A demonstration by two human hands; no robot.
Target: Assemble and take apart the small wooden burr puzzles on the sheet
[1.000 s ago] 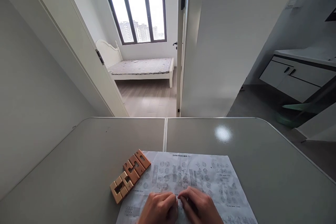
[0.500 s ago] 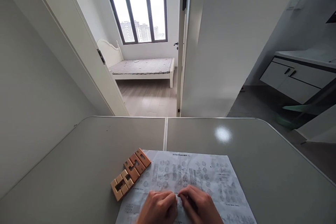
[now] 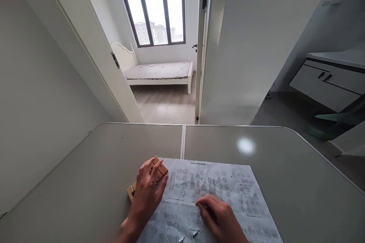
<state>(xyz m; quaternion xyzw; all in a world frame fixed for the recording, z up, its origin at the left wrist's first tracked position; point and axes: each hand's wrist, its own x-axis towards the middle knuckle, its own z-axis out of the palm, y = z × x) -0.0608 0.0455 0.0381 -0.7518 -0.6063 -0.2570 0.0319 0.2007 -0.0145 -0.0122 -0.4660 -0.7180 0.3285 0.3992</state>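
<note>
A row of notched wooden burr puzzle pieces [image 3: 162, 169] lies along the left edge of a printed diagram sheet [image 3: 196, 182]. My left hand [image 3: 148, 186] reaches over these pieces with its fingers spread, hiding most of them. Fingertips appear to rest on the row's upper end, but I cannot tell whether they grip a piece. On the sheet's middle right, my right hand [image 3: 215, 212] rests with curled fingers and the thumb close to the index finger. Whatever it may hold is hidden. Two tiny dark-and-pale bits [image 3: 195, 234] lie on the paper near the bottom edge.
The grey table [image 3: 85, 182] has a seam down its middle and cut-off far corners. Beyond it are a doorway, a bed [image 3: 159, 71] and a window. A wall cabinet [image 3: 325, 83] and a green chair [image 3: 333, 117] stand off to the right.
My left hand has left its place beside the right hand, moved left and up, and opened over the wooden pieces. Small bits on the paper now show. The right hand stays curled.
</note>
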